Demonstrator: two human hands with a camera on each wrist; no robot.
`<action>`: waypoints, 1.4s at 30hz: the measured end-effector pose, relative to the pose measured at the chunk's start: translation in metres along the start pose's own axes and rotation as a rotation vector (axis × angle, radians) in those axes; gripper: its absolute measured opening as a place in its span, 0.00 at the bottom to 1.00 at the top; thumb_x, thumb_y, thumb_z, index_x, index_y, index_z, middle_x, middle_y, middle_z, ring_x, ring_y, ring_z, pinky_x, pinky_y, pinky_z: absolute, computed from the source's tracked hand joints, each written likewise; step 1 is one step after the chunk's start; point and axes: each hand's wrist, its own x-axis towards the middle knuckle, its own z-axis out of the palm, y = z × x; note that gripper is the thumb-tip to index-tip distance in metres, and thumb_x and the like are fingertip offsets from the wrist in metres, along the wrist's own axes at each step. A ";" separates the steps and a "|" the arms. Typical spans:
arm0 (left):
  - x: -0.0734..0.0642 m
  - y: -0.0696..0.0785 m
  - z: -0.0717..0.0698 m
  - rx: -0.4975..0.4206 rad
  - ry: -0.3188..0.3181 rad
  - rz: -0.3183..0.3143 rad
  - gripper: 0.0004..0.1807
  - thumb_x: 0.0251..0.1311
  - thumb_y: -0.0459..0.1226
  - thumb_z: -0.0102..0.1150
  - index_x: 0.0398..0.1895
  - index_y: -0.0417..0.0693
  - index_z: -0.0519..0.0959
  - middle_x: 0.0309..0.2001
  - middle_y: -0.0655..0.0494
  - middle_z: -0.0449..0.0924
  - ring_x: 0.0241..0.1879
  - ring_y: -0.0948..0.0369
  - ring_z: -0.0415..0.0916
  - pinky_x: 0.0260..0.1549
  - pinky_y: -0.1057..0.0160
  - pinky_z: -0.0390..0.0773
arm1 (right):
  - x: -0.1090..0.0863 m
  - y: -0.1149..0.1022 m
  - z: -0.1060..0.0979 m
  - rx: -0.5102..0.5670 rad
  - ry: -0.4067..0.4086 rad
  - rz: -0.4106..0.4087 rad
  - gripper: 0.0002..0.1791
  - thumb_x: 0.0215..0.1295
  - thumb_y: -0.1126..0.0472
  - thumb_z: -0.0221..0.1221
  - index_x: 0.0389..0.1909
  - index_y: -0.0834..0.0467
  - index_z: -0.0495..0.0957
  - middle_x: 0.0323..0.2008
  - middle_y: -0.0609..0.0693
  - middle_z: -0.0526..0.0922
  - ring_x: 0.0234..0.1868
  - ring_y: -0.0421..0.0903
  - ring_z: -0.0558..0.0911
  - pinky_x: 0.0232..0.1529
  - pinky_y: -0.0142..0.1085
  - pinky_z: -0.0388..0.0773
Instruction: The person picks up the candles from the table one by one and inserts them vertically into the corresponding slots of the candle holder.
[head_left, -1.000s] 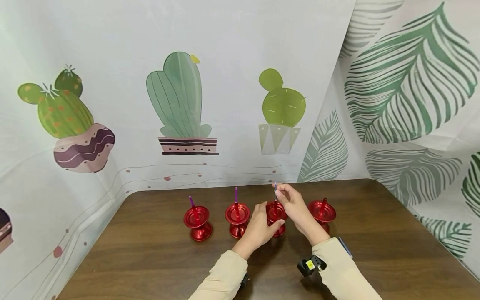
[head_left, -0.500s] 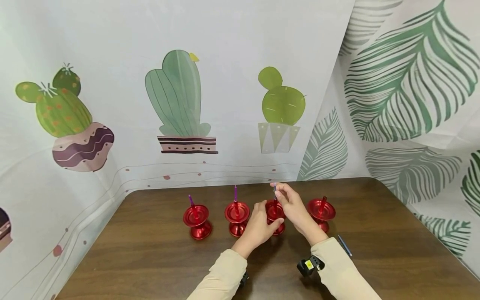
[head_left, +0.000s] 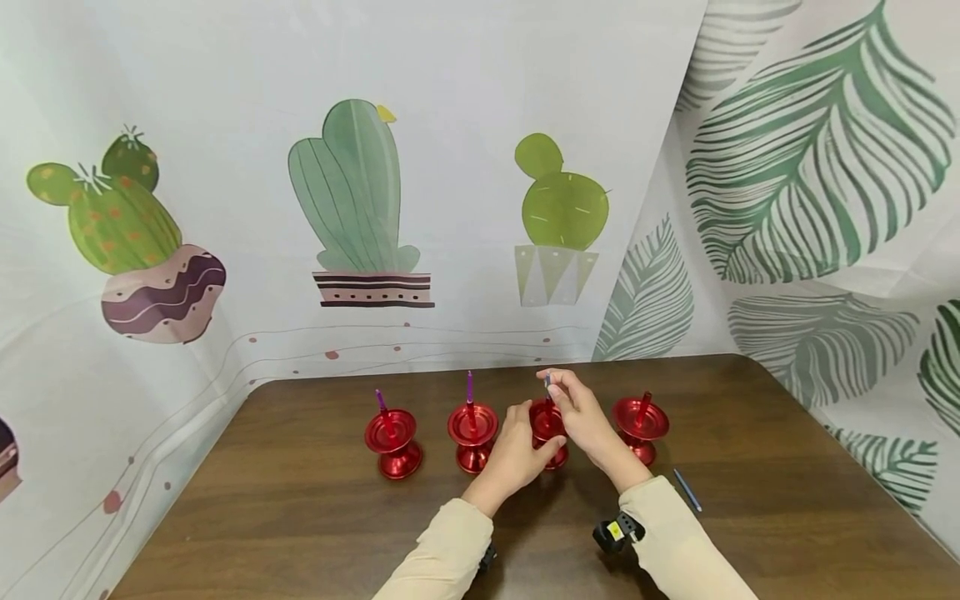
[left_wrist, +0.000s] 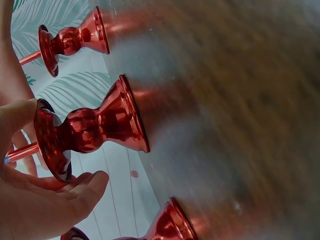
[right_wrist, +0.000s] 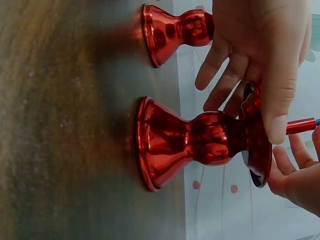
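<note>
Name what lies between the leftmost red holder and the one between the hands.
In the head view: another red holder with an upright purple candle in it, then the left hand.

Head view bright — wrist views dimmer, softer

The head camera looks forward and down from above the near side of the wooden tabletop (head_left: 300,500), far enough back to take in both far corners and the printed backdrop (head_left: 465,50). Both wrist cameras look close and low past the third red candle holder (left_wrist: 117,117) from the left edge toward the far edge; all three views share that holder. The left wrist picture lies sideways, tabletop on its right, reaching the fourth holder (left_wrist: 77,40); the right wrist picture lies oppositely, tabletop on its left, reaching the second holder (right_wrist: 175,35).
</note>
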 end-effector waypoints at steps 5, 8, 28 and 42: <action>0.000 0.000 0.000 0.002 -0.002 -0.002 0.40 0.59 0.44 0.64 0.64 0.25 0.61 0.55 0.34 0.68 0.53 0.48 0.74 0.53 0.52 0.76 | -0.001 0.001 0.001 -0.021 0.012 -0.023 0.07 0.73 0.70 0.44 0.45 0.65 0.69 0.59 0.60 0.73 0.52 0.50 0.70 0.55 0.48 0.71; 0.000 -0.001 0.001 0.001 -0.002 -0.005 0.40 0.59 0.44 0.64 0.65 0.26 0.61 0.55 0.35 0.69 0.53 0.48 0.74 0.53 0.51 0.76 | -0.002 0.003 0.002 -0.044 0.022 -0.057 0.08 0.73 0.69 0.45 0.47 0.65 0.70 0.57 0.60 0.74 0.51 0.46 0.71 0.54 0.43 0.72; -0.001 0.002 0.005 0.028 0.043 0.024 0.41 0.58 0.41 0.64 0.65 0.22 0.59 0.57 0.32 0.67 0.57 0.44 0.69 0.57 0.49 0.71 | -0.005 0.003 0.007 -0.285 0.111 -0.257 0.03 0.72 0.69 0.45 0.40 0.66 0.65 0.49 0.62 0.77 0.54 0.59 0.76 0.54 0.54 0.73; -0.012 0.015 0.000 0.142 0.135 0.084 0.38 0.58 0.41 0.66 0.65 0.28 0.63 0.58 0.38 0.67 0.58 0.46 0.68 0.58 0.49 0.71 | -0.030 -0.015 -0.006 -0.382 0.074 -0.144 0.11 0.67 0.73 0.54 0.49 0.66 0.72 0.45 0.58 0.74 0.48 0.54 0.78 0.49 0.49 0.77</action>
